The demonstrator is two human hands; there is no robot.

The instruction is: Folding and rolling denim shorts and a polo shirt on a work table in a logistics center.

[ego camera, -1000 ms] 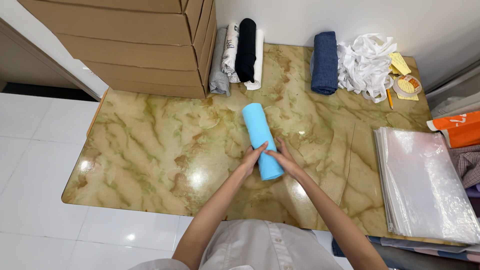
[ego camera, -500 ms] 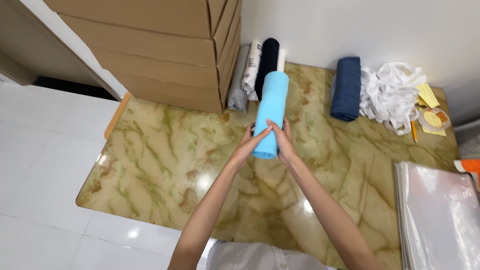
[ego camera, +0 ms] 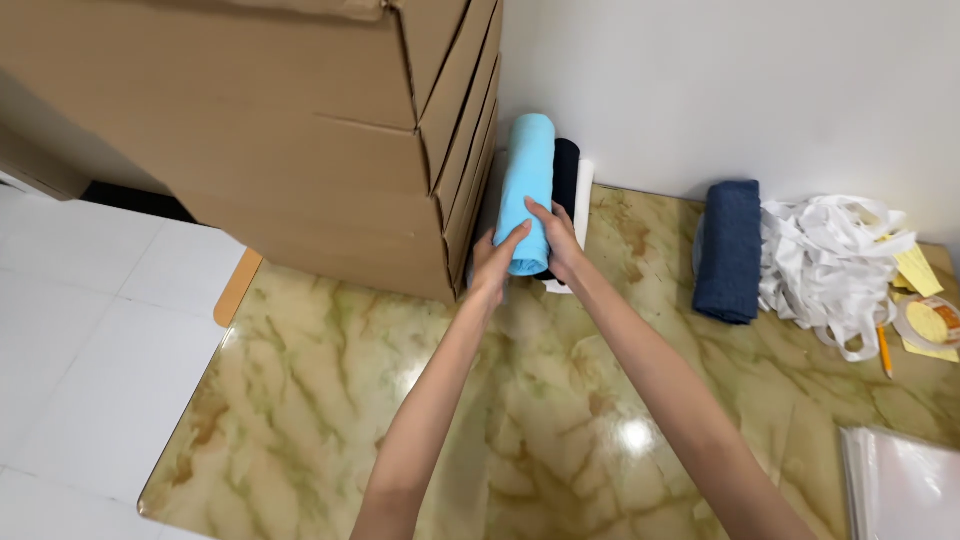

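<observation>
Both my hands hold a light blue rolled cloth [ego camera: 527, 185] at its near end. My left hand [ego camera: 494, 262] grips its left side and my right hand [ego camera: 557, 238] its right side. The roll lies lengthwise on top of other rolled cloths at the back of the marble-patterned table [ego camera: 330, 400]: a black roll [ego camera: 567, 165] and a white one [ego camera: 581, 195] show beside it. The stack sits right against the cardboard boxes [ego camera: 280, 130] and the white wall.
A dark blue rolled cloth [ego camera: 728, 250] lies to the right, next to a heap of white strips [ego camera: 830, 265]. Yellow paper, a tape roll [ego camera: 930, 322] and a pencil [ego camera: 884, 350] sit at the far right. Clear plastic bags [ego camera: 900, 485] lie at the lower right.
My hands carried the light blue roll from the middle of the table away from me to the back, onto the rolls beside the boxes. The camera moved forward with them.
</observation>
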